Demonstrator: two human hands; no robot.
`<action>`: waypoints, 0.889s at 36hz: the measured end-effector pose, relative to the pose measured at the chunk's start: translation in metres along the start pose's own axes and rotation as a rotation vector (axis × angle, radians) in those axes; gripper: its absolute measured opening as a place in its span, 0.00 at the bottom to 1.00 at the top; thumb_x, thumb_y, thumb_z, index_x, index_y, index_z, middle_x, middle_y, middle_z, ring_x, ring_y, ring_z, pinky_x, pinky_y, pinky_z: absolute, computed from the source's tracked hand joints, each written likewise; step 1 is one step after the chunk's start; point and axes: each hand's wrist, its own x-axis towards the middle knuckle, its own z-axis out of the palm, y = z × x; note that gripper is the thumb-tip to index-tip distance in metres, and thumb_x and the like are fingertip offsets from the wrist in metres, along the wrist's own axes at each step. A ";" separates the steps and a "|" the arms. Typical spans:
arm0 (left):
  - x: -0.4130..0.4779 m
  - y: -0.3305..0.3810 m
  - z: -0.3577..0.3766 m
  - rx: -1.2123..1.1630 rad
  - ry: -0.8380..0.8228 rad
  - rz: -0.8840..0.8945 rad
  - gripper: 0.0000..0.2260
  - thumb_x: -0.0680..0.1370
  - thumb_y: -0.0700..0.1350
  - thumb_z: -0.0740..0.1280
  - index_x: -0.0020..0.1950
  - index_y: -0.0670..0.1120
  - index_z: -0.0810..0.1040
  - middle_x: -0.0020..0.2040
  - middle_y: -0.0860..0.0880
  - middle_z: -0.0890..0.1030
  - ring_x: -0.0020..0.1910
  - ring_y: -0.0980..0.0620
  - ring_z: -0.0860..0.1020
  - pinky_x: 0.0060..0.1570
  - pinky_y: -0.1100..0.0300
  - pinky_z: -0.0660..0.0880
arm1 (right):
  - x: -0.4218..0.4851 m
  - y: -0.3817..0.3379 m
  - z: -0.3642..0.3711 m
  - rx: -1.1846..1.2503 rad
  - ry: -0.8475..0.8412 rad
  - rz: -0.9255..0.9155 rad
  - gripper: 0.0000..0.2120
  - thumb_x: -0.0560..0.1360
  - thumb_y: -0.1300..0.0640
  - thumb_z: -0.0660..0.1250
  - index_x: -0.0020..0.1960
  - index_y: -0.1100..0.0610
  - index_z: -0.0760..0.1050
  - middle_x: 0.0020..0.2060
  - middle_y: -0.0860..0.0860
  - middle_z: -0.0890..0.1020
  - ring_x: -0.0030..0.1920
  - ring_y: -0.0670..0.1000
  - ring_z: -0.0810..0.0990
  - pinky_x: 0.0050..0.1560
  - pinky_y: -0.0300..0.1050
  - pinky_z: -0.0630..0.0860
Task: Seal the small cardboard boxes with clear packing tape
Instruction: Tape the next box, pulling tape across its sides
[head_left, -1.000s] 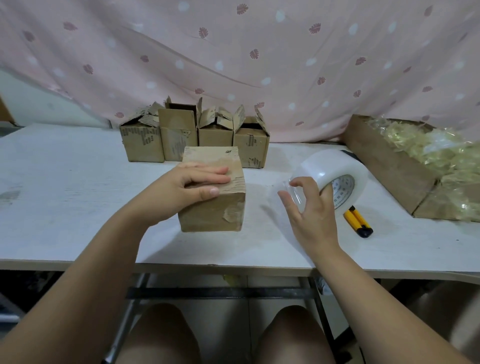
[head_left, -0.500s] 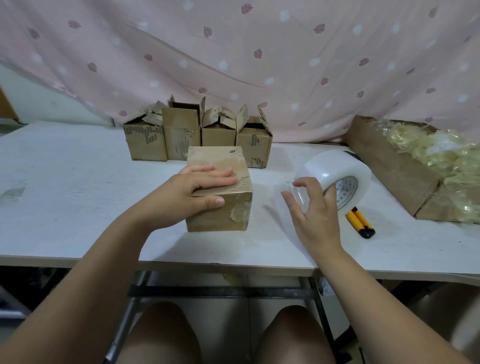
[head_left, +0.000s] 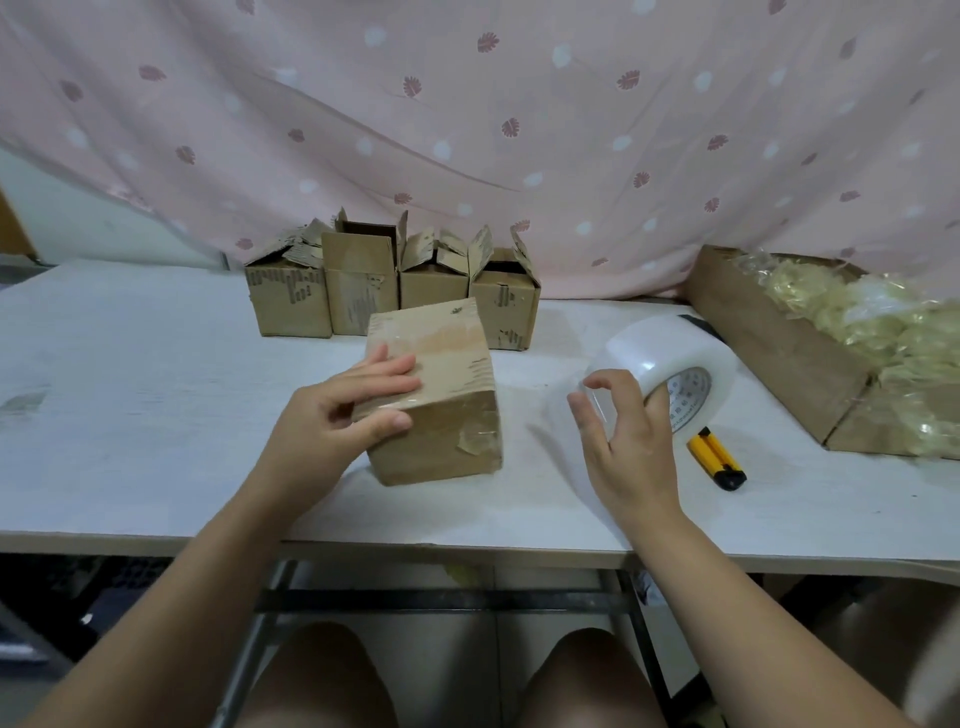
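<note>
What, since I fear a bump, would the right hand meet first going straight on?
The right hand would first meet the tape roll just ahead; whether they already touch is unclear.

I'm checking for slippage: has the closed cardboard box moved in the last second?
Yes: the closed cardboard box has turned a little counterclockwise, its right end swinging toward the row of open boxes behind.

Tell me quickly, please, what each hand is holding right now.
Left hand: grips the taped brown cardboard box at its top edge.
Right hand: grips the large white roll of packing tape.
</note>
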 end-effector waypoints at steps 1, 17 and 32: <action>-0.002 -0.001 -0.002 -0.001 0.000 0.001 0.15 0.67 0.47 0.70 0.51 0.61 0.83 0.58 0.66 0.79 0.69 0.65 0.68 0.70 0.63 0.64 | 0.000 0.000 0.000 0.001 0.002 -0.003 0.26 0.76 0.37 0.54 0.58 0.57 0.74 0.55 0.58 0.73 0.49 0.39 0.61 0.47 0.17 0.58; -0.013 -0.003 0.003 0.344 -0.077 0.153 0.15 0.79 0.52 0.55 0.64 0.58 0.72 0.66 0.64 0.72 0.72 0.65 0.62 0.70 0.71 0.58 | -0.001 0.001 0.000 0.013 0.021 -0.006 0.26 0.75 0.36 0.52 0.57 0.56 0.74 0.55 0.57 0.74 0.50 0.39 0.62 0.49 0.18 0.59; -0.014 0.006 -0.002 0.161 -0.209 0.007 0.16 0.81 0.43 0.56 0.64 0.59 0.73 0.66 0.70 0.71 0.73 0.68 0.58 0.71 0.71 0.55 | -0.002 0.001 -0.001 0.014 0.024 -0.013 0.25 0.76 0.36 0.53 0.57 0.54 0.74 0.55 0.57 0.74 0.51 0.39 0.62 0.50 0.19 0.60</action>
